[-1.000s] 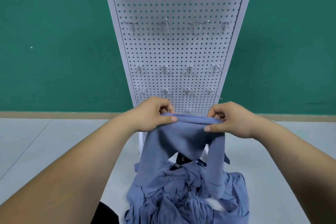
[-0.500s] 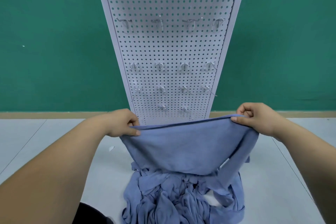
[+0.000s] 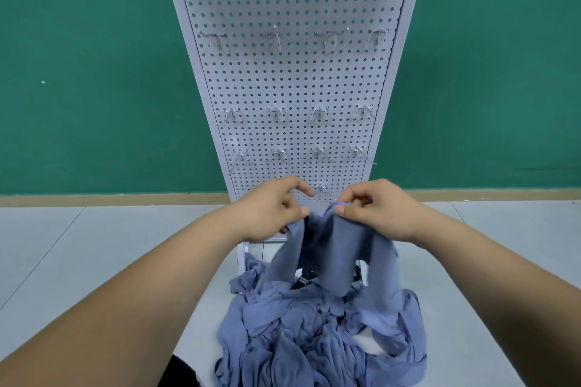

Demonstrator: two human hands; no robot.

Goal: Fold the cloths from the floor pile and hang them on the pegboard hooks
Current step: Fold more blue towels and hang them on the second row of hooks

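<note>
Cloth, blue, hangs over the floor pile, its top edge pinched in the grip of left hand and right hand, close together. Folding seems midway; the next move calls for draping it over a bare pegboard hook.

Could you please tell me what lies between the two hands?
Head view: the blue cloth, pinched by the left hand and right hand, bunches in the gap.

Brought the left hand and right hand back together from a wide spread, gathering the stretched blue cloth into narrow folds hanging above the floor pile.
</note>
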